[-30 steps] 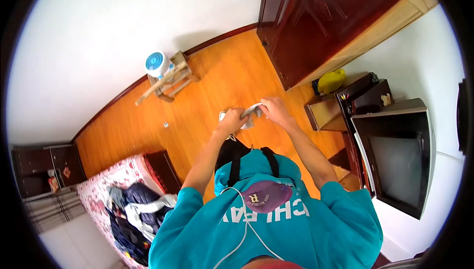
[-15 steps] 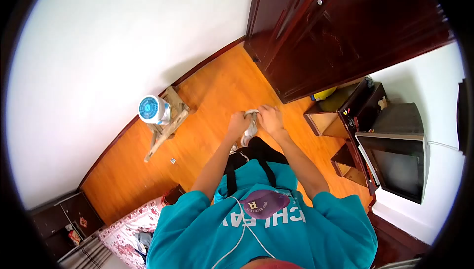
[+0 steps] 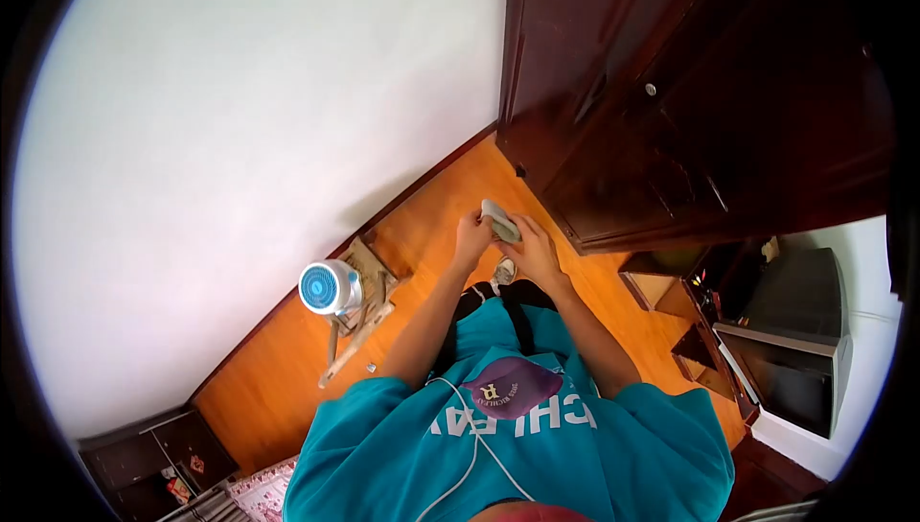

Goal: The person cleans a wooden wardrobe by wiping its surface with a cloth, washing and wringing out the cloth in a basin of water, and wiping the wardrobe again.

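A pale grey-green cloth, seemingly folded or bunched, is held between my hands in front of my body, above the wooden floor. My left hand has its fingers closed on the cloth's left side. On the right side, my right hand grips the same cloth with bent fingers. The exact kind of cloth is too small to make out. Below the hands shows one light shoe on the floor.
A white and blue fan stands on a wooden stool by the white wall. Dark red wardrobe doors rise ahead. At right are low open shelves and a television. A dark cabinet stands lower left.
The cloth hung down between my hands before; now it is raised and more compact, its upper end pointing away from me. The room has shifted downward in view, and a shoe shows more clearly.
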Tool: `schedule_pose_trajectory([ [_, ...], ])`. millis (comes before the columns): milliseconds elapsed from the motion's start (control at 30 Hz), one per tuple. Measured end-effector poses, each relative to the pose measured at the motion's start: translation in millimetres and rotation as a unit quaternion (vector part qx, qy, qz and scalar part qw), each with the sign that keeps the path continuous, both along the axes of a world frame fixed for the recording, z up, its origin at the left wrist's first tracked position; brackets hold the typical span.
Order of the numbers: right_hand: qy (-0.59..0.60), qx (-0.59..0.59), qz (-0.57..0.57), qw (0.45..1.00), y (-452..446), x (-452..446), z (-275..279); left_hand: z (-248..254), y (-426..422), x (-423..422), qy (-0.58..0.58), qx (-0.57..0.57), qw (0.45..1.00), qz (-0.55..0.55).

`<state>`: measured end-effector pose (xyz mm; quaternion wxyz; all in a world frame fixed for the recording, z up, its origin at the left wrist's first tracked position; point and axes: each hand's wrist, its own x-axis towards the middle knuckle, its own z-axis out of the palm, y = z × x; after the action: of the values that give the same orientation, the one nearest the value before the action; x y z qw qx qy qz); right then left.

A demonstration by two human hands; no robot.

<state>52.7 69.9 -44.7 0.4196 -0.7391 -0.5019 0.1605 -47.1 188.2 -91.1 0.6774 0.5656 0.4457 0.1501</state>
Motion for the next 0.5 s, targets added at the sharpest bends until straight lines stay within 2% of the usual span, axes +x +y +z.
schedule_pose_trajectory([
  [67, 0.018, -0.005, -0.012, 1.000, 15, 14, 5, 12, 11, 18, -0.056, -0.033, 0.998, 0.014],
  [167, -0.032, -0.020, -0.041, 0.998, 34, 38, 8, 9, 31, 46, -0.102, -0.044, 0.994, 0.014],
  [233, -0.122, 0.003, -0.079, 0.989, 46, 52, 11, 40, 39, 63, -0.123, -0.050, 0.991, 0.010],
  [267, -0.125, 0.002, -0.085, 0.989, 51, 59, 14, 52, 45, 70, -0.140, -0.055, 0.989, 0.012],
  [367, -0.176, -0.012, -0.147, 0.973, 66, 70, 35, 50, 63, 94, -0.108, -0.032, 0.993, -0.032],
  [433, -0.210, -0.103, -0.238, 0.943, 77, 75, 47, 49, 82, 109, -0.085, -0.031, 0.994, -0.066],
  [500, -0.205, -0.116, -0.265, 0.935, 87, 85, 40, 44, 100, 127, -0.065, -0.028, 0.991, -0.111],
])
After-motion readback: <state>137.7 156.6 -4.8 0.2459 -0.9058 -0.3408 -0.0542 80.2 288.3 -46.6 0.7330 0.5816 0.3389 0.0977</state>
